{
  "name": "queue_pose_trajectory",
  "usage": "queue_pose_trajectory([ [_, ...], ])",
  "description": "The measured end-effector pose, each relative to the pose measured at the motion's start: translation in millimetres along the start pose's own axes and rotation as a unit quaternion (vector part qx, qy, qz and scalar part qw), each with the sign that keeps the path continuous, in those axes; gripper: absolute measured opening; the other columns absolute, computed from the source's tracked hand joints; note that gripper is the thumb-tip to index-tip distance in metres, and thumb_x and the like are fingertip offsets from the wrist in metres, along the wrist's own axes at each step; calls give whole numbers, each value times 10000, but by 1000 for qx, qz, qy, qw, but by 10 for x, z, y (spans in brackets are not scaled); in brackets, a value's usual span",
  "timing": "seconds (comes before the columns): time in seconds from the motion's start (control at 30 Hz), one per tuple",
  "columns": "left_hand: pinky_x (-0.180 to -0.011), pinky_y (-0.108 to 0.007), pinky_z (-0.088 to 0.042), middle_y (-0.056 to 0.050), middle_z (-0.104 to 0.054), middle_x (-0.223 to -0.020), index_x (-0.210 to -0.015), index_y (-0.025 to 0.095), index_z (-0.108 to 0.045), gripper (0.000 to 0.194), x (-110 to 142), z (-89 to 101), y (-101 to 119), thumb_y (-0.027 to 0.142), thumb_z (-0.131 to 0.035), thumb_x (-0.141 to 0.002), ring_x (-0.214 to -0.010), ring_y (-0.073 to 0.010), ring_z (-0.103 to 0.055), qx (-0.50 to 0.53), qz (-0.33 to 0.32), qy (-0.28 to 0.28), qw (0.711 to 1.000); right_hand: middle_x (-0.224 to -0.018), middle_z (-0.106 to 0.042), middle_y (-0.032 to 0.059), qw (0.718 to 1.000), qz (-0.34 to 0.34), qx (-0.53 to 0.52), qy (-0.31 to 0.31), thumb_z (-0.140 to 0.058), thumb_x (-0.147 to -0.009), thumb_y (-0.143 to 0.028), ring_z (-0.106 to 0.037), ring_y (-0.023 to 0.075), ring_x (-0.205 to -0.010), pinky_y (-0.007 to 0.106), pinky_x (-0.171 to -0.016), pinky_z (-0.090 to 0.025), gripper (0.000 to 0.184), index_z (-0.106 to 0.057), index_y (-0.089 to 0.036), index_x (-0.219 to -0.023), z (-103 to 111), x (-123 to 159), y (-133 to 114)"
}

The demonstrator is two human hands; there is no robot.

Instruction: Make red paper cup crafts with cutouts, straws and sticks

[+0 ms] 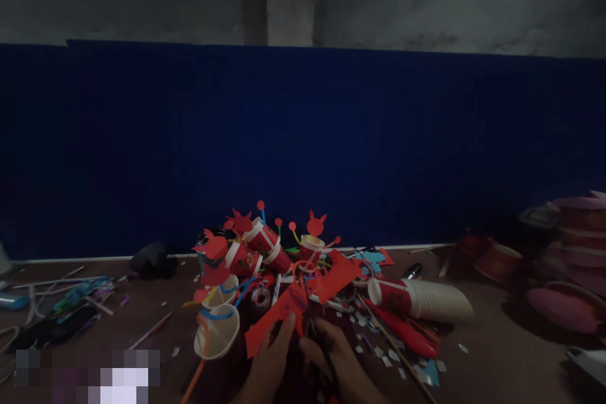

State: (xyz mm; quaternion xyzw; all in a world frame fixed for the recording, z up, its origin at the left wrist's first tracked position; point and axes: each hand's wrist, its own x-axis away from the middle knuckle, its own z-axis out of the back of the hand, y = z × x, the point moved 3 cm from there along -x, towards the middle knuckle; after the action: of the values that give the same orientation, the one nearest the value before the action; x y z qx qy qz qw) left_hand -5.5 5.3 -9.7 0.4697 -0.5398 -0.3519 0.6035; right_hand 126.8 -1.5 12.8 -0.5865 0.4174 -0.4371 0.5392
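Head view: left hand (274, 353) pinches a red paper sheet (266, 332) betw. thumb and fingers, low centre over the tabletop (506, 353); right hand (334, 350) is closed round a dark slim tool (311, 328) — prob. scissors, too dim to be sure — at the sheet's right edge. Purple marks on the sheet look like outlines, so this piece seems unfinished; can't tell how much is cut.

Apparently done: several red cups w/ paper heads and bent arms, e.g. the upright cup (311, 255) behind the sheet. Not done, I'd judge: the cup stack (426, 300) on its side, no add-ons visible. Paper scraps (381, 353) lie right of the hands.
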Motion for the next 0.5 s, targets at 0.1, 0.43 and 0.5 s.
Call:
queue_pose_trajectory([
  [0.1, -853, -346, -437, -73, -691, -811, -787, 175, -682, 394, -20, 8, -23, 527, -636, -618, -905, -271, -607, -3, -3, 11, 1000, -490, -509, -64, 1000, -7, -12, -8, -663, -650, -542, -446, 61, -411, 173, -410, -330, 416, -482, -170, -691, -10, -1, -6],
  [0.43, -797, -343, -467, -67, -703, -802, -771, 182, -686, 326, -51, 18, -63, 479, -632, -647, -871, -271, -621, -20, -26, 8, 999, -501, -496, -60, 1000, -7, -1, -3, -642, -661, -576, -437, 64, -404, 168, -381, -295, 438, -467, -176, -692, 8, -8, 61],
  [0.5, -801, -326, -467, -66, -708, -820, -777, 193, -691, 301, -55, 27, -67, 458, -640, -644, -895, -266, -618, -25, -36, 10, 999, -506, -486, -60, 1000, -4, -1, -8, -646, -655, -581, -434, 64, -418, 170, -392, -298, 445, -471, -173, -686, 7, -6, 52],
])
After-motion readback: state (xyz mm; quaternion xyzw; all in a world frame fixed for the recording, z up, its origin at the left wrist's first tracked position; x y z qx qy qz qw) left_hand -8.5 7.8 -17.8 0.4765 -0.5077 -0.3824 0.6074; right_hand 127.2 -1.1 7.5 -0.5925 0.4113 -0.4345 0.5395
